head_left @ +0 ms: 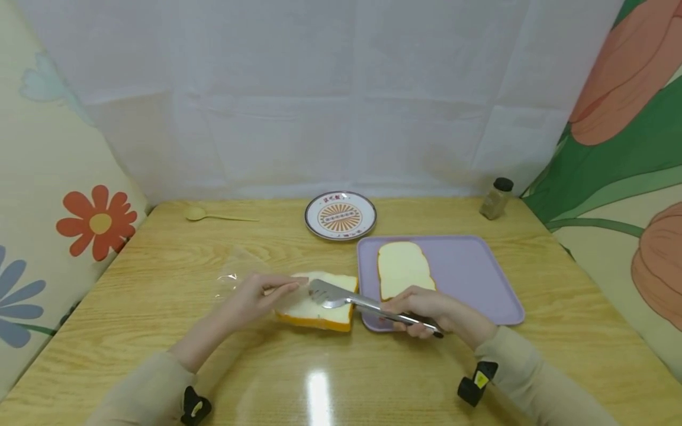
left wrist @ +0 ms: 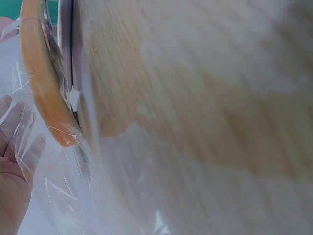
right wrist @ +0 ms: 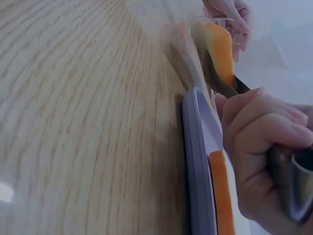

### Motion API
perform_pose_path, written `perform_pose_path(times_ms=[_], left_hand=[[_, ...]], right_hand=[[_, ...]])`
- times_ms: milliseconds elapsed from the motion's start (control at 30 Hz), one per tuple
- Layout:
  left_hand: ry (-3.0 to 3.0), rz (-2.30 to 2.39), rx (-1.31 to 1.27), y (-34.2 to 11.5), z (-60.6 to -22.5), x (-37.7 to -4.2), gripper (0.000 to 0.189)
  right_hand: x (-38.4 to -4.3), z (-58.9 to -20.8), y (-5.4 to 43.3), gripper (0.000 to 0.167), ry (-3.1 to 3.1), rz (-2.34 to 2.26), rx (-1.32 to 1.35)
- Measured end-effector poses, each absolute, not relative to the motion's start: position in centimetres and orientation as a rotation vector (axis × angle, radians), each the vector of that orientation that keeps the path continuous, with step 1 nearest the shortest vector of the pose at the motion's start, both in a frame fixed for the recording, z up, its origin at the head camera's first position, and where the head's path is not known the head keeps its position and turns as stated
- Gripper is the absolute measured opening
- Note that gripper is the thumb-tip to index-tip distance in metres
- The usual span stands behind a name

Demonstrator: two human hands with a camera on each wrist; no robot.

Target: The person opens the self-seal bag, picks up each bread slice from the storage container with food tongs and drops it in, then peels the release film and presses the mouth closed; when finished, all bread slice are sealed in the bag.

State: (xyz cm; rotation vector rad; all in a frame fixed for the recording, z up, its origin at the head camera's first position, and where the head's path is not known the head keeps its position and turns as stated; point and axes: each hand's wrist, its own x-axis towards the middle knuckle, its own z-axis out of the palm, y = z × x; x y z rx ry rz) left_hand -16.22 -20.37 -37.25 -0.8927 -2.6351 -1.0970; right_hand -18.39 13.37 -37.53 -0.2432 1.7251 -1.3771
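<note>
In the head view my right hand (head_left: 423, 307) grips metal tongs (head_left: 362, 302), angled to the left. Their upper slotted end lies over a thick bread slice (head_left: 330, 319) with an orange crust, left of the purple tray (head_left: 469, 266). From the right wrist, one arm of the tongs shows below the slice (right wrist: 221, 51) and the other above it. My left hand (head_left: 261, 296) reaches to the slice's left edge, thumb and forefinger pinching a clear plastic bag (left wrist: 58, 191) that wraps part of the slice. Another bread slice (head_left: 405, 269) lies flat on the tray.
A patterned plate (head_left: 341, 216) stands at the back middle of the wooden table (head_left: 256, 378). A gold spoon (head_left: 218, 218) lies at the back left. At the back right is a small jar (head_left: 496, 199) with a black lid. White cloth (head_left: 298, 118) hangs behind the table.
</note>
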Motion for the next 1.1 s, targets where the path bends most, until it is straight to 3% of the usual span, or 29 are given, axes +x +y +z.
perform_pose_path(times_ms=[267, 500, 900, 1100], left_hand=[[-2.577, -1.065, -0.915, -20.5, -36.3, -16.4, 0.018], [-2.682, -0.888, -1.000, -20.5, -35.8, -16.6, 0.032], [-2.487, -0.948, -1.184, -19.8, -36.5, -17.2, 0.010], [-2.443, -1.060, -1.116, -20.0, -36.7, -16.8, 0.010]], right_hand=[[-18.3, -37.6, 13.5, 0.027, 1.785, -1.361, -0.235], [-18.2, -37.6, 13.5, 0.028, 1.823, -1.343, -0.235], [-18.2, -37.5, 12.9, 0.029, 1.686, -1.341, -0.296], [-18.4, -37.6, 13.1, 0.034, 1.638, -1.348, -0.247]])
